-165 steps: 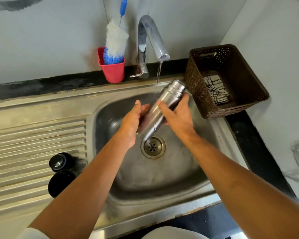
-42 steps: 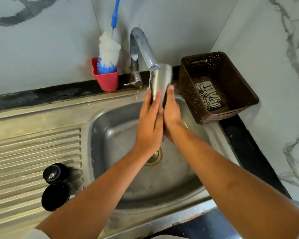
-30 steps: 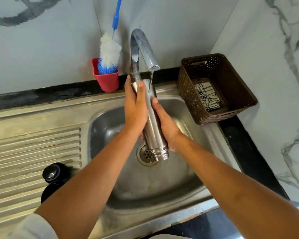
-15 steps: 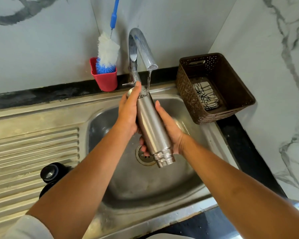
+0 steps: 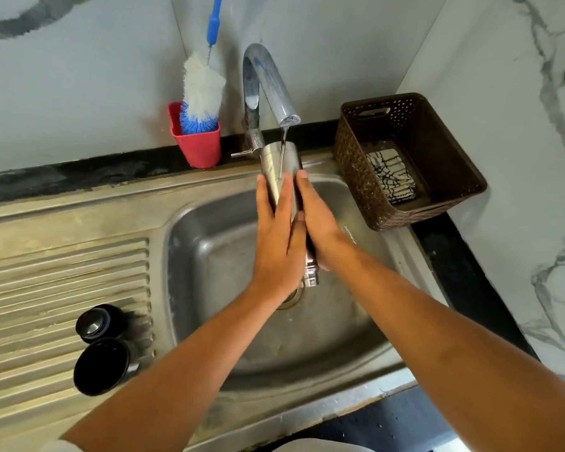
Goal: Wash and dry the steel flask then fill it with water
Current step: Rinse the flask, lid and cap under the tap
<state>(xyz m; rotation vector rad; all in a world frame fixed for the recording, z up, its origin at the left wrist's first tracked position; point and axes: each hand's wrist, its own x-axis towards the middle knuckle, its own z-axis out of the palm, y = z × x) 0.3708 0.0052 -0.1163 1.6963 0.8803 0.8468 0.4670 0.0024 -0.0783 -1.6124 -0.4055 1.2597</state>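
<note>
The steel flask [image 5: 279, 168] is held over the sink basin [image 5: 209, 256], base toward the tap and threaded mouth [image 5: 311, 275] pointing down toward me. A thin stream from the chrome tap [image 5: 268, 83] lands on its upper body. My left hand [image 5: 279, 236] lies flat along the flask's left side, fingers together. My right hand [image 5: 317, 220] presses against its right side. Between them most of the flask's middle is hidden. The drain is partly covered by my left wrist.
Two black flask lids [image 5: 100, 349] sit on the ribbed drainboard [image 5: 46, 288] at left. A red cup [image 5: 198, 143] with a blue-white bottle brush [image 5: 203, 89] stands behind the sink. A brown basket [image 5: 405, 158] holding a patterned cloth [image 5: 390, 177] is at right, by the marble wall.
My left hand slid from the flask's base down its side. The flask swung from a leftward tilt to nearly straight under the stream, still mouth down. The lids have not moved.
</note>
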